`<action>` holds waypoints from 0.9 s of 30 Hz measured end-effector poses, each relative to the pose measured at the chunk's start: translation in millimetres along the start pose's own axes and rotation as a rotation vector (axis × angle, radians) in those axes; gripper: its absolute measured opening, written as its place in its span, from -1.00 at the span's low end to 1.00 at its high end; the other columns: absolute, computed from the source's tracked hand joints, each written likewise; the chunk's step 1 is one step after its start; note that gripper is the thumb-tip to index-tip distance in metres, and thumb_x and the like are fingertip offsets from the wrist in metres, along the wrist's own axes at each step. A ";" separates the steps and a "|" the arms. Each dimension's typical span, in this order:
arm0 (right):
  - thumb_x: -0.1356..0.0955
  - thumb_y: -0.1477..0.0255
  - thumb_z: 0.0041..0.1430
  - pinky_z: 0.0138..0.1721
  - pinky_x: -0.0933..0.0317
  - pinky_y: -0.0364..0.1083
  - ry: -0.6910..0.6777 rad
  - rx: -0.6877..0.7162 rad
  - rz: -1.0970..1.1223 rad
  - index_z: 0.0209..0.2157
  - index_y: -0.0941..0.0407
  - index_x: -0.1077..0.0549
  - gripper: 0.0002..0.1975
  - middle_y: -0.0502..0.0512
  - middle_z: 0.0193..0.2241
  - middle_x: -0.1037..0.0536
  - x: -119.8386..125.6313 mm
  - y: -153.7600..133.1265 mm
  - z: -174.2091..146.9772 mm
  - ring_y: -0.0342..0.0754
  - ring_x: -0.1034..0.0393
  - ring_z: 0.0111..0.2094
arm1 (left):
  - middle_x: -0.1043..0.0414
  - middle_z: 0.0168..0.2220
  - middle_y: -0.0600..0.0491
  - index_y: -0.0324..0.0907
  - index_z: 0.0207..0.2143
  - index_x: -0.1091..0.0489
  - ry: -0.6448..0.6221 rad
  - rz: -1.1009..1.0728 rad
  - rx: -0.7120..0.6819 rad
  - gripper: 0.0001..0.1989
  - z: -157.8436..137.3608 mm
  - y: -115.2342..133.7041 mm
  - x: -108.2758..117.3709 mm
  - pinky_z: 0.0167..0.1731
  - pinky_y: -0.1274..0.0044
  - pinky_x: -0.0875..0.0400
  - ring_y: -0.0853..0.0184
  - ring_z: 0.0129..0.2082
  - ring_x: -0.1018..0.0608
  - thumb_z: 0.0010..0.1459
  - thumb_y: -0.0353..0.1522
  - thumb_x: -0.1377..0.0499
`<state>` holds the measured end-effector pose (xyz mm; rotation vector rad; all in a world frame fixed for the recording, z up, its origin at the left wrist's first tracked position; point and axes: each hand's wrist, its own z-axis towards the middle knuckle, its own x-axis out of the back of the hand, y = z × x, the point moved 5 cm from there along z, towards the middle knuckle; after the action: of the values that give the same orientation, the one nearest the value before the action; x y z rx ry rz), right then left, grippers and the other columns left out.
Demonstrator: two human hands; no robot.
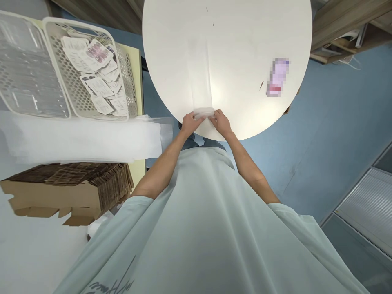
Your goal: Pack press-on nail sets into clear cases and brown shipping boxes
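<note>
A long strip of translucent wrapping sheet [200, 77] lies on the white round table [239, 45], stretching away from me. Its near end forms a flat rolled or folded bundle [204, 111] close to the table's front edge. My left hand [191, 124] grips the left end of this bundle, with the thumb along its near side. At the right end, my right hand [221, 123] holds it in the same way, fingers bent. Whether something is wrapped inside the bundle I cannot make out.
A pixelated pinkish object [278, 77] lies at the table's right. On the left stand a white basket [130, 81] of printed cards, a bin of clear plastic packages [27, 69], a stack of white sheets [85, 136] and flattened cardboard boxes [61, 196]. Wooden shelving [352, 24] is beyond, right.
</note>
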<state>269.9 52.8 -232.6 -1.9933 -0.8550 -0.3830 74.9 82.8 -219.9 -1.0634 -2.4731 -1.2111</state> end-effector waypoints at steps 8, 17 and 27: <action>-0.32 0.15 0.65 0.18 -0.48 0.25 0.056 -0.111 -0.073 -0.15 0.02 -0.53 -0.69 0.24 -0.01 -0.66 -6.6 3.7 16.3 0.22 -0.57 -0.04 | -0.71 0.08 -0.07 -0.10 -0.04 -0.53 0.125 -0.012 0.103 -0.77 15.0 -10.3 -7.7 0.15 0.38 -0.56 0.14 0.08 -0.69 0.33 -0.24 -0.39; -0.40 0.26 0.55 0.21 -0.51 0.45 0.054 -0.265 -0.007 -0.09 0.03 -0.54 -0.85 0.27 -0.08 -0.70 -9.1 10.1 33.2 0.35 -0.60 0.04 | -0.72 0.05 -0.09 -0.08 -0.08 -0.55 0.151 0.053 0.186 -0.87 27.9 -5.6 -10.9 0.21 0.27 -0.57 0.06 0.08 -0.69 0.41 -0.24 -0.33; -0.21 0.38 0.69 0.58 -0.21 0.44 0.057 0.118 -0.188 0.27 0.09 -0.54 -0.64 0.39 0.36 -0.53 -8.8 -42.9 33.4 0.36 -0.31 0.53 | -0.30 0.58 -0.26 -0.18 0.50 -0.35 0.092 0.221 -0.331 -0.46 30.7 16.8 -15.4 0.62 0.08 -0.16 -0.01 0.65 -0.27 0.57 -0.30 -0.03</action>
<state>231.5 92.1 -229.0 -1.7913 -1.0086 -0.4831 101.6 104.7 -236.4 -1.2870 -2.0671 -1.5899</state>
